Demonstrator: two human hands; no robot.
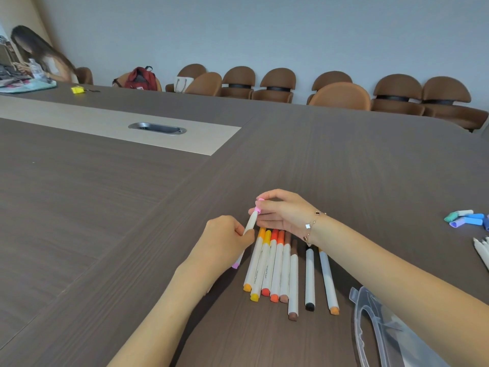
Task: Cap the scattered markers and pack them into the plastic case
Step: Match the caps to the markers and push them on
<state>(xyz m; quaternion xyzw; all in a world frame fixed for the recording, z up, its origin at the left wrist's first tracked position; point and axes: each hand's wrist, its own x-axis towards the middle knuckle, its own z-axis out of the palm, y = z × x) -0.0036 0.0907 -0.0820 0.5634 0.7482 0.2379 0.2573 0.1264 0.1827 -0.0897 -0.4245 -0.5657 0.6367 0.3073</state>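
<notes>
Head cam view: the left hand [225, 241] has its fingers curled round the white barrel of a pink marker [250, 225], tilted up off the table. The right hand [280, 213] pinches the pink cap [258, 209] between thumb and fingertips right at the marker's top end; can't tell if it's fully seated. There's a bracelet [311, 226] on that wrist.

Just under the hands is a row of capped markers [275, 268] lying side by side, touching: orange, yellow, red-orange, brown, then a black one and another orange one a bit apart. A couple have small print along the barrel, too blurry to read.

The clear plastic case [381, 327] sits at the lower right, cut off by the frame edge. Loose blue and green caps [467, 218] lie well off to the right, with a few white marker barrels [481, 247] near the edge. The dark wood table [105, 207] runs wide open to the left and ahead.
</notes>
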